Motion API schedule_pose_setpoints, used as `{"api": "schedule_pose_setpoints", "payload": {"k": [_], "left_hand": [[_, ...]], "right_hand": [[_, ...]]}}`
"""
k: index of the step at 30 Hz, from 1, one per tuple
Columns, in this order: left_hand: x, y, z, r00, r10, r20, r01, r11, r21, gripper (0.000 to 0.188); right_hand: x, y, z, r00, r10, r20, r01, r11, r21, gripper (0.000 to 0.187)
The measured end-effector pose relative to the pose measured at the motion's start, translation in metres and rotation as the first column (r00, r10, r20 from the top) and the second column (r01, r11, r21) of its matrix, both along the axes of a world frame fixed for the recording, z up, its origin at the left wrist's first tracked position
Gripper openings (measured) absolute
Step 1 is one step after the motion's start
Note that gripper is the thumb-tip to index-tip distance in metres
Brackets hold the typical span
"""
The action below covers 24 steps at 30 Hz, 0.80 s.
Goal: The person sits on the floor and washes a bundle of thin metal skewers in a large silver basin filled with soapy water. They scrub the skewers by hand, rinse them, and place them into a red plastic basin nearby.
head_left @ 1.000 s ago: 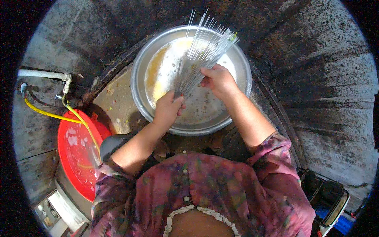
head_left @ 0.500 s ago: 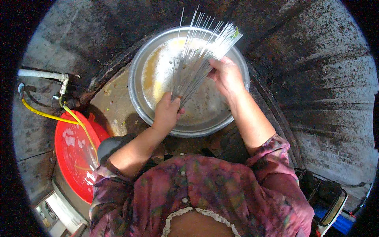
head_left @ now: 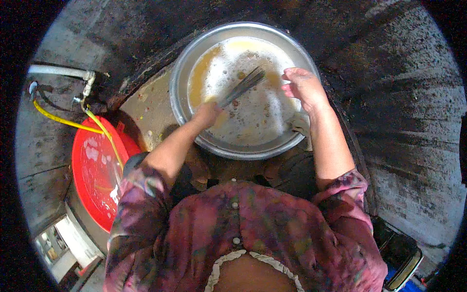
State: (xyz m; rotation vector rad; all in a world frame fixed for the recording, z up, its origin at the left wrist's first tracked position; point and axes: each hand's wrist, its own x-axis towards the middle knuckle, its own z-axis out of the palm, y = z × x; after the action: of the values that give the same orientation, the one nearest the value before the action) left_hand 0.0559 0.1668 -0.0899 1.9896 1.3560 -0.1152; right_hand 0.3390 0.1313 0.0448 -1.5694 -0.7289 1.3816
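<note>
A bundle of thin metal skewers [head_left: 242, 88] is gripped at its near end by my left hand [head_left: 209, 114], whose fingers are wrapped round it. The skewers slant up to the right, low over cloudy, foamy water [head_left: 233, 119]; whether their tips touch it I cannot tell. This water lies in a large round metal basin [head_left: 179, 104]. Over the basin's right side is my right hand [head_left: 305, 88], apart from the skewers, its fingers loosely bent with a gap between them and nothing visible held. Below it, a greyish cloth-like piece [head_left: 300, 124] lies against the inner right wall.
To the left stands a red plastic tub [head_left: 97, 194] with water in it. A yellow hose [head_left: 61, 117] and a pale pipe with a tap [head_left: 86, 87] are above it. Dark, stained walls [head_left: 394, 97] curve around. A black, pale-rimmed object [head_left: 406, 267] sits at the lower right.
The skewers have dropped from a raised, fanned position to low over the basin, bunched together. My right hand has come off them and moved right. The basin appears slightly higher and farther right in view.
</note>
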Motion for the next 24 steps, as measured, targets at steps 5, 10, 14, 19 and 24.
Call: {"api": "schedule_pose_setpoints", "payload": {"k": [5,10,14,19,24], "left_hand": [[-0.038,0.038,-0.049,0.928,-0.069,-0.365,0.073,0.997,-0.003,0.027],[-0.053,0.055,-0.153,0.870,-0.017,-0.494,-0.007,0.999,-0.048,0.027],[-0.036,0.047,-0.203,0.863,-0.070,-0.501,0.124,0.989,0.075,0.028],[0.003,0.050,-0.139,0.922,-0.002,-0.388,-0.026,0.997,-0.069,0.028],[-0.064,0.077,-0.160,0.908,0.038,-0.418,-0.032,0.999,0.023,0.029]], "right_hand": [[0.002,-0.007,0.004,0.993,0.105,0.063,-0.102,0.994,-0.043,0.018],[0.004,-0.009,0.014,0.976,0.181,0.120,-0.177,0.983,-0.050,0.017],[0.010,-0.009,0.013,0.981,0.156,0.119,-0.150,0.987,-0.057,0.017],[0.025,-0.014,0.012,0.976,0.125,0.179,-0.108,0.989,-0.098,0.018],[0.015,-0.006,0.013,0.961,0.202,0.187,-0.191,0.978,-0.079,0.018]]}}
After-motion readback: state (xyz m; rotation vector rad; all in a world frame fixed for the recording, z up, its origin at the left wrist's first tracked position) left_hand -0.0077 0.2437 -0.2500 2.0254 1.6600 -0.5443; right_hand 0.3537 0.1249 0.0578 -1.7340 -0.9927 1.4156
